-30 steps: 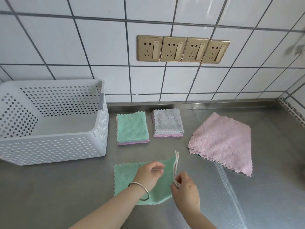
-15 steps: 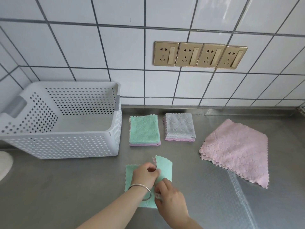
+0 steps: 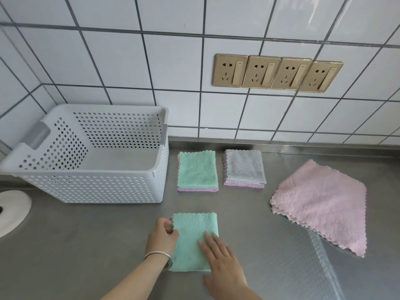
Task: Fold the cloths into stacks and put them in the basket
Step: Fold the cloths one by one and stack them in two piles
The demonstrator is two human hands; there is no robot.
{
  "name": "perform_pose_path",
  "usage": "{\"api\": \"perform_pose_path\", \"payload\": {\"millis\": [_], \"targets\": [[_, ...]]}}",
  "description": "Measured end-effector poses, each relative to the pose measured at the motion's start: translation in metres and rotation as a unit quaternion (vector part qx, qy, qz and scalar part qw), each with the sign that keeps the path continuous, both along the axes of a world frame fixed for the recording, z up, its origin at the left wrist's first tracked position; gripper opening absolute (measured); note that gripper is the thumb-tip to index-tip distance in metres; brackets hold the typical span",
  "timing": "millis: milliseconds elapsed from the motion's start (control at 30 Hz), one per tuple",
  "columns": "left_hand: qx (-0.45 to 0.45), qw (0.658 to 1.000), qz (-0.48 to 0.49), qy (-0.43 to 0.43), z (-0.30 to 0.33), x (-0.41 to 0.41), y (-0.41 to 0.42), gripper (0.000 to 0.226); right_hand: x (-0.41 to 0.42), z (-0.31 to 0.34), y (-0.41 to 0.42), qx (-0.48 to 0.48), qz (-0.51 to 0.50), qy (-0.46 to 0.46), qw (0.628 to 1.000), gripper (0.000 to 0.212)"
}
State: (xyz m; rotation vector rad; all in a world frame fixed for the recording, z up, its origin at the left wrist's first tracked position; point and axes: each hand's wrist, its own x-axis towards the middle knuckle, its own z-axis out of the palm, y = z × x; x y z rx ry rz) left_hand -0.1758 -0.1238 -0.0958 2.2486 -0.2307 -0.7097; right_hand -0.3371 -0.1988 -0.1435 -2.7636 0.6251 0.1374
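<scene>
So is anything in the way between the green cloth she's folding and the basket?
Nothing visible is. The green cloth lies under both hands, and only bare counter separates it from the basket, whose top is open.

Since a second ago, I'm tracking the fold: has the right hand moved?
Yes. The right hand came leftward, toward the basket, and now lies flat on the green cloth.

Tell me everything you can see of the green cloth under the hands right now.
The green cloth is mint, fluffy microfibre with scalloped edges, folded into an upright rectangle and lying flat on the steel counter, in front of the two folded stacks. The left hand pinches its left edge near the top corner; the right hand rests flat fingers on its lower right part.
</scene>
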Motion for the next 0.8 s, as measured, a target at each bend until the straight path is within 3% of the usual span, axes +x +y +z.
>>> {"api": "perform_pose_path", "payload": {"millis": [133, 567, 700, 800], "targets": [[0.019, 1.000, 0.004, -0.007, -0.010, 0.002, 0.005, 0.021, 0.002, -0.004, -0.001, 0.011, 0.010, 0.016, 1.000, 0.101], [0.027, 0.999, 0.026, -0.021, -0.029, 0.003, 0.012, 0.020, 0.006, -0.002, -0.001, 0.049, -0.005, 0.038, 0.998, 0.086], [0.065, 0.997, -0.001, -0.035, -0.034, 0.004, 0.017, 0.015, 0.004, 0.010, -0.005, 0.065, -0.081, -0.049, 0.993, 0.055], [0.150, 0.985, -0.045, -0.070, -0.035, 0.000, 0.021, 0.034, 0.006, 0.016, -0.011, 0.136, -0.207, -0.096, 0.964, 0.040]]}}
